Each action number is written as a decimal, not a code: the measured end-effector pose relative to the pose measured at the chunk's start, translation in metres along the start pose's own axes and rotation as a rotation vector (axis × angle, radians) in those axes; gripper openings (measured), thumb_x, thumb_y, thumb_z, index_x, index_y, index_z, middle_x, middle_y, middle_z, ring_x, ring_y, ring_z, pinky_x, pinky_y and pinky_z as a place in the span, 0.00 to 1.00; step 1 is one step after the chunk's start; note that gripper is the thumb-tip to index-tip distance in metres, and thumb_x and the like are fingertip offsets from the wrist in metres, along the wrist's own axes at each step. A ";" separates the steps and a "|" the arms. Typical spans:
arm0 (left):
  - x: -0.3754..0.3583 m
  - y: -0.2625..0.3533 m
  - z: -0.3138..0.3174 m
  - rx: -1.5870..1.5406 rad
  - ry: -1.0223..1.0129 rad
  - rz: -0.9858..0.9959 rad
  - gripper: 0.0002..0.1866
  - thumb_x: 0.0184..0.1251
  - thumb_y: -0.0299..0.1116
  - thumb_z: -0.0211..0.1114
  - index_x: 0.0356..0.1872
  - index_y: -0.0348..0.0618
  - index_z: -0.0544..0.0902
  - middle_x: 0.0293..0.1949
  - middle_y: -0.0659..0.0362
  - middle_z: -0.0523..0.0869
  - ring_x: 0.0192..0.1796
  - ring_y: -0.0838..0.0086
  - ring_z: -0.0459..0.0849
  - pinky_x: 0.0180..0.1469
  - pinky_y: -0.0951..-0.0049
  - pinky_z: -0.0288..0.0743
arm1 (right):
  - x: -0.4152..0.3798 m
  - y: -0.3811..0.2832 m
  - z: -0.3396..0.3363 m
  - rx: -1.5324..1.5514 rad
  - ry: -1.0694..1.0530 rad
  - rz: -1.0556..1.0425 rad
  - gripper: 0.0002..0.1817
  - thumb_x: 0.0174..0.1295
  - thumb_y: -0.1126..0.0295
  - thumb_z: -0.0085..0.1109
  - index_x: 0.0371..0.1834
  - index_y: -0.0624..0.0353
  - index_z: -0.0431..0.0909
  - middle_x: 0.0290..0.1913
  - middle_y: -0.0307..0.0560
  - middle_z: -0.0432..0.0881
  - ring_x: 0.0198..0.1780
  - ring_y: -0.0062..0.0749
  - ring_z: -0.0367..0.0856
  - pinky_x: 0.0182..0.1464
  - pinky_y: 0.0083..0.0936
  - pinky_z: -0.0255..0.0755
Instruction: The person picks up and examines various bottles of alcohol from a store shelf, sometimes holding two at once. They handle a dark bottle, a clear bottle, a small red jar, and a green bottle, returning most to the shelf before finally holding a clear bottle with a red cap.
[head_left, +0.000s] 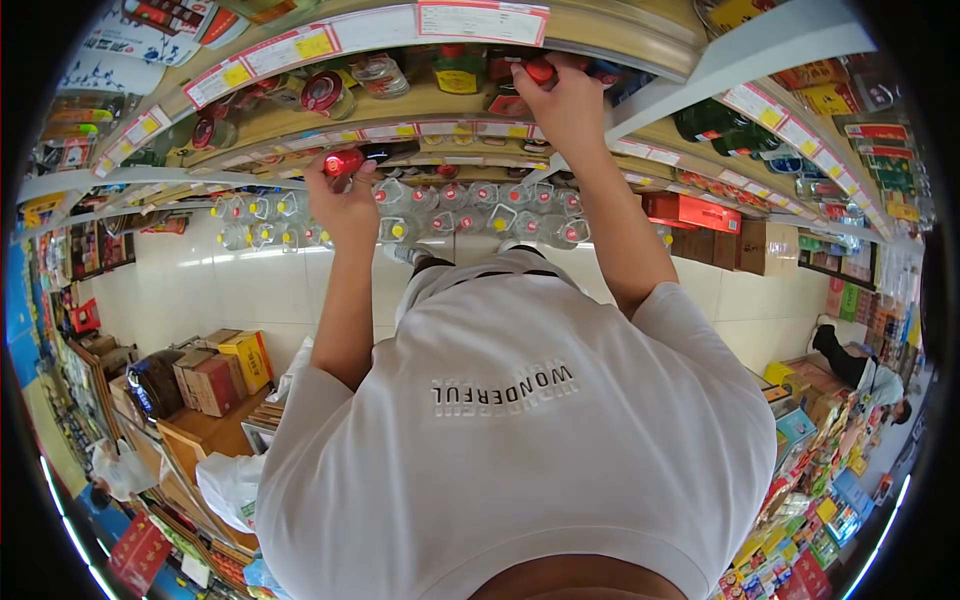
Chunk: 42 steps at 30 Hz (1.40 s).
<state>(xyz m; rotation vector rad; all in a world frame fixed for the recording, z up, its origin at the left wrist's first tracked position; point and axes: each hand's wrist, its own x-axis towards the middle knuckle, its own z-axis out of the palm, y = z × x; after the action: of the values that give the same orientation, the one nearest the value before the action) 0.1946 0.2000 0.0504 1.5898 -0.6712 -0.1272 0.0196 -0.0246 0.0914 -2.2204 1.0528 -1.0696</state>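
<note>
My left hand (345,195) is closed around the red-capped end of a dark bottle (392,152), held in front of the lower shelves. The red cap (343,162) shows between its thumb and fingers. Reaching onto the upper shelf, my right hand (568,105) has its fingers curled around a red-capped bottle (540,71); the bottle's body is mostly hidden. Left of that hand on the same shelf stands a yellow-green bottle with a red cap (458,72). Farther left are clear jars (380,76) and a red-lidded jar (325,93).
Price labels line the shelf edge (300,50). Several large clear jugs (470,205) with red and yellow caps stand on the floor below. A white shelf upright (740,65) slants at right. Cardboard boxes (215,380) are behind on the left; another person (875,380) is at far right.
</note>
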 end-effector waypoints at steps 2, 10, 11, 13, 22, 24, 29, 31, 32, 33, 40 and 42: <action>0.005 -0.001 -0.009 0.001 0.018 0.014 0.22 0.60 0.22 0.74 0.52 0.36 0.73 0.47 0.53 0.85 0.49 0.70 0.84 0.55 0.69 0.80 | 0.005 0.007 0.010 -0.019 0.002 0.005 0.21 0.57 0.52 0.70 0.44 0.57 0.84 0.31 0.49 0.87 0.34 0.46 0.87 0.43 0.36 0.80; 0.017 -0.002 -0.020 -0.049 -0.033 -0.035 0.20 0.59 0.20 0.73 0.50 0.35 0.74 0.45 0.53 0.85 0.43 0.74 0.84 0.49 0.73 0.81 | 0.015 0.019 0.028 -0.176 0.058 -0.093 0.20 0.58 0.53 0.69 0.45 0.56 0.84 0.38 0.49 0.87 0.38 0.49 0.86 0.45 0.39 0.80; 0.018 -0.002 -0.021 -0.067 -0.046 -0.047 0.20 0.59 0.19 0.72 0.50 0.35 0.75 0.44 0.53 0.85 0.42 0.75 0.83 0.48 0.74 0.80 | 0.015 0.018 0.029 -0.172 0.069 -0.099 0.20 0.58 0.53 0.69 0.45 0.56 0.84 0.38 0.50 0.87 0.38 0.49 0.86 0.45 0.39 0.80; 0.021 0.000 -0.023 -0.044 -0.063 -0.057 0.19 0.59 0.19 0.72 0.50 0.35 0.74 0.44 0.54 0.85 0.42 0.75 0.83 0.46 0.74 0.80 | 0.016 0.017 0.031 -0.188 0.075 -0.095 0.20 0.57 0.54 0.69 0.44 0.57 0.84 0.38 0.50 0.87 0.38 0.49 0.86 0.45 0.40 0.80; 0.017 0.010 -0.023 -0.107 -0.049 -0.037 0.20 0.59 0.18 0.71 0.51 0.36 0.73 0.45 0.54 0.84 0.45 0.73 0.83 0.50 0.73 0.80 | 0.013 0.022 0.036 -0.212 0.012 -0.017 0.24 0.57 0.51 0.69 0.47 0.59 0.81 0.37 0.55 0.86 0.38 0.53 0.85 0.44 0.43 0.79; 0.010 0.009 -0.023 -0.120 -0.039 -0.062 0.21 0.60 0.18 0.71 0.52 0.36 0.73 0.47 0.53 0.83 0.47 0.72 0.83 0.52 0.72 0.80 | 0.010 0.022 0.039 -0.257 0.060 -0.037 0.25 0.56 0.52 0.72 0.46 0.61 0.81 0.36 0.52 0.87 0.36 0.50 0.86 0.42 0.39 0.80; -0.008 0.006 -0.025 -0.172 0.025 -0.079 0.21 0.59 0.17 0.71 0.51 0.35 0.73 0.48 0.53 0.83 0.51 0.70 0.82 0.54 0.72 0.79 | 0.010 0.022 0.042 -0.255 -0.004 0.014 0.30 0.53 0.46 0.74 0.46 0.61 0.80 0.32 0.50 0.86 0.34 0.50 0.86 0.40 0.39 0.80; -0.016 0.008 -0.032 -0.108 0.042 -0.131 0.20 0.59 0.17 0.71 0.50 0.35 0.73 0.48 0.52 0.83 0.51 0.70 0.82 0.54 0.72 0.79 | 0.004 0.020 0.036 -0.310 -0.055 0.058 0.31 0.52 0.45 0.74 0.47 0.61 0.79 0.28 0.50 0.85 0.31 0.50 0.85 0.38 0.39 0.79; -0.017 0.009 -0.036 -0.079 0.051 -0.151 0.20 0.59 0.17 0.71 0.50 0.35 0.73 0.48 0.52 0.83 0.51 0.71 0.83 0.55 0.72 0.79 | 0.005 0.016 0.033 -0.371 -0.103 0.107 0.32 0.52 0.44 0.74 0.47 0.61 0.78 0.26 0.50 0.85 0.30 0.50 0.85 0.36 0.39 0.79; -0.020 0.010 -0.040 -0.081 0.059 -0.168 0.19 0.59 0.17 0.70 0.49 0.35 0.73 0.49 0.52 0.84 0.51 0.71 0.83 0.55 0.72 0.79 | 0.005 0.009 0.026 -0.434 -0.150 0.156 0.33 0.52 0.44 0.74 0.48 0.62 0.77 0.24 0.49 0.84 0.28 0.50 0.84 0.35 0.40 0.78; -0.011 -0.006 -0.078 -0.088 0.039 -0.205 0.18 0.59 0.15 0.69 0.48 0.35 0.73 0.50 0.52 0.84 0.50 0.72 0.83 0.55 0.73 0.79 | -0.029 -0.077 0.037 0.088 -0.154 0.071 0.22 0.64 0.53 0.65 0.47 0.60 0.75 0.20 0.45 0.78 0.20 0.43 0.80 0.26 0.38 0.74; -0.001 -0.007 -0.088 -0.105 0.013 -0.183 0.19 0.58 0.14 0.69 0.48 0.36 0.73 0.49 0.53 0.84 0.50 0.72 0.83 0.55 0.72 0.80 | -0.028 -0.093 0.066 0.050 -0.217 0.018 0.21 0.64 0.54 0.65 0.48 0.60 0.76 0.21 0.46 0.80 0.22 0.44 0.81 0.28 0.38 0.75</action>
<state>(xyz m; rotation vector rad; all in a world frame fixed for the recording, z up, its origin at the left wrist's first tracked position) 0.2370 0.2771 0.0569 1.5473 -0.5003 -0.2823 0.1016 0.0582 0.1016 -2.2233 0.9402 -0.8158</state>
